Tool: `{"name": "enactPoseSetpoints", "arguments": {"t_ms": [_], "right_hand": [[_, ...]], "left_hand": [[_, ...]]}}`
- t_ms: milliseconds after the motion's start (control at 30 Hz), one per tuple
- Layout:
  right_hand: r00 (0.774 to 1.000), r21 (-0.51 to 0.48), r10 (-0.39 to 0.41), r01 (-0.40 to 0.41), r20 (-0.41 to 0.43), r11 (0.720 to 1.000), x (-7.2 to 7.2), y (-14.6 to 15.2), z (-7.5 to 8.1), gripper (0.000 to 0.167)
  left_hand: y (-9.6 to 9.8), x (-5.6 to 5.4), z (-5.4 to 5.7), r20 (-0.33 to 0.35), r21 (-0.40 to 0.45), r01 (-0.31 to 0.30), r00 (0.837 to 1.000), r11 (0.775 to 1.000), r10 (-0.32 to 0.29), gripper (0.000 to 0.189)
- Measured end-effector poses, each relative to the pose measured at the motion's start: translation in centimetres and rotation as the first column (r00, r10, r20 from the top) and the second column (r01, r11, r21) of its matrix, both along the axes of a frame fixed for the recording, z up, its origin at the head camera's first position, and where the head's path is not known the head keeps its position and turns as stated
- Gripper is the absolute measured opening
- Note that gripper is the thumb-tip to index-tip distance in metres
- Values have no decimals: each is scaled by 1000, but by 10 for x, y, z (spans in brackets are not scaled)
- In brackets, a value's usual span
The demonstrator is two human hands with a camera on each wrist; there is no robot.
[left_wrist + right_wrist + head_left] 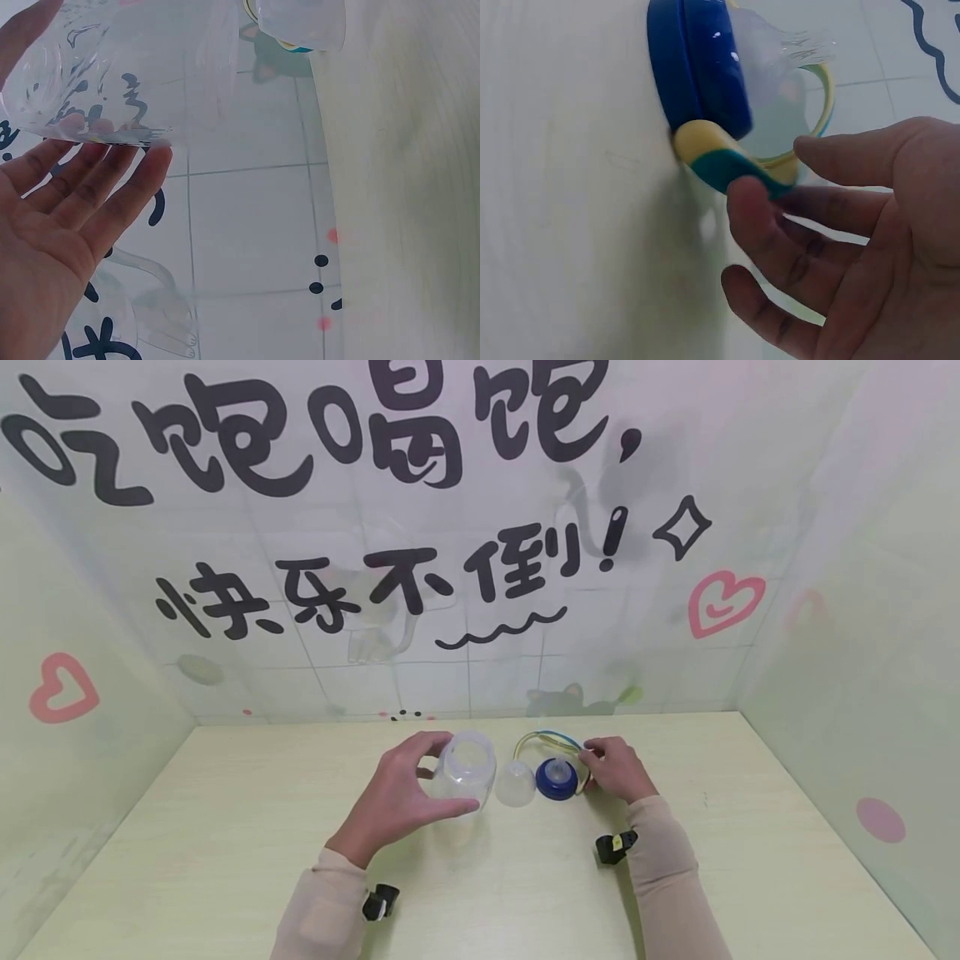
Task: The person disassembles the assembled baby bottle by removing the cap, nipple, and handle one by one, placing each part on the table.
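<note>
A clear baby bottle (pixel 467 768), without its top, is gripped in my left hand (pixel 401 797), thumb on its near side and fingers on its far side. The left wrist view shows several fingertips against the clear wall (pixel 127 75). My right hand (pixel 617 768) pinches the yellow-and-teal bottle handle (pixel 739 161) between thumb and fingers. The handle's loop arches behind a blue collar (pixel 557 781) fitted with a clear teat (pixel 772 49). Left of the collar stands a translucent bottle cap (pixel 516 785), close beside it.
The parts rest on a pale wood-grain table (pixel 525 893). A white wall (pixel 420 685) with black lettering rises along its back edge, and side walls stand at left and right. A black wrist camera (pixel 381 902) sits on the left forearm, another (pixel 617 847) on the right.
</note>
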State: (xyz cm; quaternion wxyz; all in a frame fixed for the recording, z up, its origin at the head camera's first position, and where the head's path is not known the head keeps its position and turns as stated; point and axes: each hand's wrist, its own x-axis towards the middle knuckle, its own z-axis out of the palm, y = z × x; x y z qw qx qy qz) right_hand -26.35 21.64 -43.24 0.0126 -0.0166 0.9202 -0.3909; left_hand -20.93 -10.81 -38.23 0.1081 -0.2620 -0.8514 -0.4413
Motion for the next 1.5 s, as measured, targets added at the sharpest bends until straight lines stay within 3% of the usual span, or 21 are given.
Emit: {"name": "enactPoseSetpoints", "arguments": {"t_ms": [133,300,467,600,767,1033,1133,1500], "right_hand": [[994,20,-22,24,-107,1000,4,-2,15,48],[967,-104,30,-58,-255,993,13,-17,36,48],[903,-162,133,-215,-408,963,24,-43,56,42],[846,-184,244,-365,-474,913,33,-65,65,41],[810,-186,375,-496,-451,848,40,-84,65,47],[778,-184,477,-583,-409,791,42,-96,59,52],[773,-182,487,-591,-407,786,41,-96,58,51],[796,-165,479,-563,-369,810,36,-95,52,49]], "left_hand": [[0,0,0,-2,4,0,1000,1000,0,81],[0,-1,-1,-8,16,2,1000,1000,-2,79],[0,-2,-2,0,45,13,1000,999,-13,77],[0,-3,-2,6,62,15,1000,998,-15,74],[0,-4,-4,7,92,34,999,995,-34,73],[0,-5,-9,31,131,47,998,990,-52,73],[1,-7,-12,52,148,49,997,988,-57,74],[4,-12,-21,145,158,51,987,986,-74,75]]}}
